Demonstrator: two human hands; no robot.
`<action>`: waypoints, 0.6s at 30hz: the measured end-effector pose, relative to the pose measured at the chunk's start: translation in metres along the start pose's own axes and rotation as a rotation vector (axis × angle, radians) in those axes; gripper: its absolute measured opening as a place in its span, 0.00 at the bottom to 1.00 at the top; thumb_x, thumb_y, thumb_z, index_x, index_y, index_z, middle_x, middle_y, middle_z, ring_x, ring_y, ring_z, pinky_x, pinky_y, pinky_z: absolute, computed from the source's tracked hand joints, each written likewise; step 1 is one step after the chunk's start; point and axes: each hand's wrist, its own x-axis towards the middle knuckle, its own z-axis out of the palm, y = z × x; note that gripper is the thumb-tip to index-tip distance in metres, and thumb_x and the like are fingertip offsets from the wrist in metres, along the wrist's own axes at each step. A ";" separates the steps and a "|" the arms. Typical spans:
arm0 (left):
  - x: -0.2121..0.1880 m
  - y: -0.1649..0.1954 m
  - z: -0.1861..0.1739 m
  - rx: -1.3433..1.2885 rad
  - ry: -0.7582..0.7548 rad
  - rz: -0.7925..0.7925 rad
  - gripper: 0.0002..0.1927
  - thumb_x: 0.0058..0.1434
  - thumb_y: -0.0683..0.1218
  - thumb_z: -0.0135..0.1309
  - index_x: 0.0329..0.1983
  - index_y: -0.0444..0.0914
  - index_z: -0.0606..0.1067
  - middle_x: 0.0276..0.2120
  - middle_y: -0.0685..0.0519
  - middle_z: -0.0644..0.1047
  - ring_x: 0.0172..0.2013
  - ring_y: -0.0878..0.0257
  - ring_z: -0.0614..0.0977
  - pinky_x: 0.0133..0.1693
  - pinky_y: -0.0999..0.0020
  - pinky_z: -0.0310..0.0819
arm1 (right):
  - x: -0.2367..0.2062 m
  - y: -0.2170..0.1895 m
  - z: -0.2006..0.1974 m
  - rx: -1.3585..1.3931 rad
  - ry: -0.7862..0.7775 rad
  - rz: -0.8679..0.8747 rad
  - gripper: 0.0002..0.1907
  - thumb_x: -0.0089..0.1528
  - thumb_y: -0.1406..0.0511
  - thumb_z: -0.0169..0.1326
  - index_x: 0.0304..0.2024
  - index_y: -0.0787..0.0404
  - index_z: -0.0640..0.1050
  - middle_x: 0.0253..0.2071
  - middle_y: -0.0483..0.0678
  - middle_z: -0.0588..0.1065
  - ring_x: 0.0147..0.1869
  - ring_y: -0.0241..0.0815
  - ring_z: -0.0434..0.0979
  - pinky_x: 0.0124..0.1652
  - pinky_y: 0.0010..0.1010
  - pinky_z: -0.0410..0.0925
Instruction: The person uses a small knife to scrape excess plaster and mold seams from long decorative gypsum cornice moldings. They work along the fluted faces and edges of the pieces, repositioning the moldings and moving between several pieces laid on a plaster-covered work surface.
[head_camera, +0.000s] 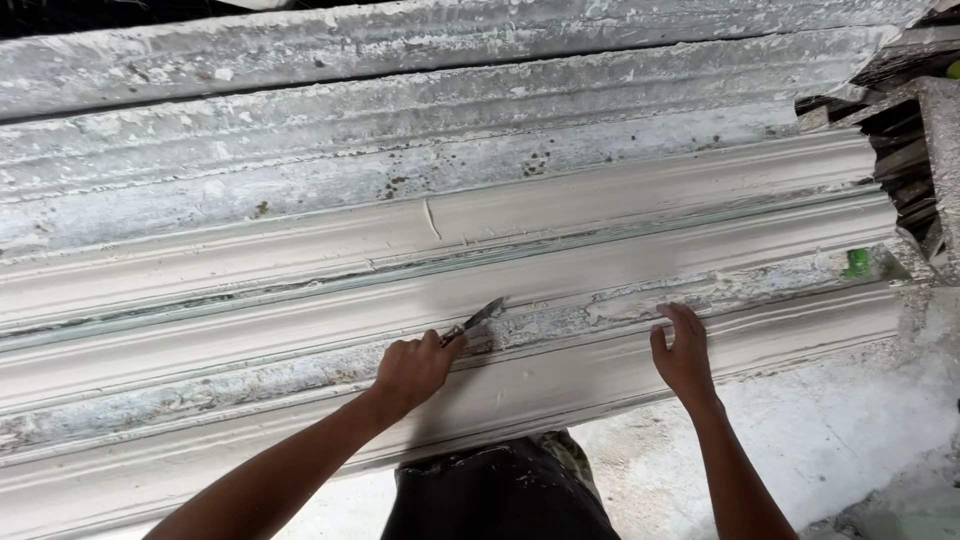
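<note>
The left hand (412, 368) is closed in a firm grip around the handle of a small scraping tool (478, 319). The thin metal blade of the tool points up and to the right, and its tip touches the wet plaster in a long flat channel of the moulding (600, 255). The handle itself is hidden inside the fist, so I cannot tell its shape or colour.

The right hand (683, 352) holds nothing. Its fingers are a little bent and spread, and they rest on the same channel, to the right of the blade and well apart from it. The thumb points to the left.

The moulding is a long pale plaster cornice that lies across the whole view, a little tilted, with ridges and hollows that run along its length. Just in front of the blade the plaster is rough and broken, with small crumbs, while the curved bands above and below it look smooth and wet. A short crack (431, 217) crosses one upper band.

Behind the moulding lie older casting forms (400, 130), grey-white, dry and spotted with dark marks. At the right end, close to the end of the moulding, there is a small green object (857, 263); it is too small to tell what it is. Farther right stands a stack of dark boards (905, 150).

Under the moulding the floor (820, 430) is pale and covered with plaster dust. The person's dark trousers (500, 495) with plaster spots show at the bottom.
</note>
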 end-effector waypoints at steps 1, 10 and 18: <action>0.006 0.009 -0.004 -0.001 -0.028 -0.008 0.24 0.73 0.45 0.40 0.73 0.48 0.61 0.34 0.42 0.77 0.26 0.54 0.85 0.22 0.57 0.79 | 0.003 0.006 0.000 0.001 -0.014 0.012 0.18 0.66 0.66 0.53 0.58 0.61 0.75 0.64 0.58 0.70 0.73 0.59 0.64 0.69 0.50 0.60; 0.108 0.124 -0.008 -0.031 0.213 0.076 0.27 0.65 0.44 0.49 0.69 0.46 0.67 0.36 0.43 0.78 0.28 0.52 0.84 0.24 0.55 0.79 | 0.033 0.094 -0.009 -0.045 0.001 -0.038 0.19 0.65 0.67 0.53 0.59 0.61 0.75 0.66 0.60 0.68 0.75 0.63 0.59 0.70 0.53 0.55; 0.156 0.181 -0.011 0.028 0.194 -0.008 0.23 0.68 0.47 0.47 0.67 0.50 0.69 0.32 0.45 0.78 0.23 0.54 0.83 0.21 0.56 0.77 | 0.074 0.241 -0.072 -0.133 0.089 -0.076 0.22 0.67 0.66 0.52 0.63 0.63 0.70 0.70 0.65 0.63 0.78 0.66 0.55 0.72 0.60 0.50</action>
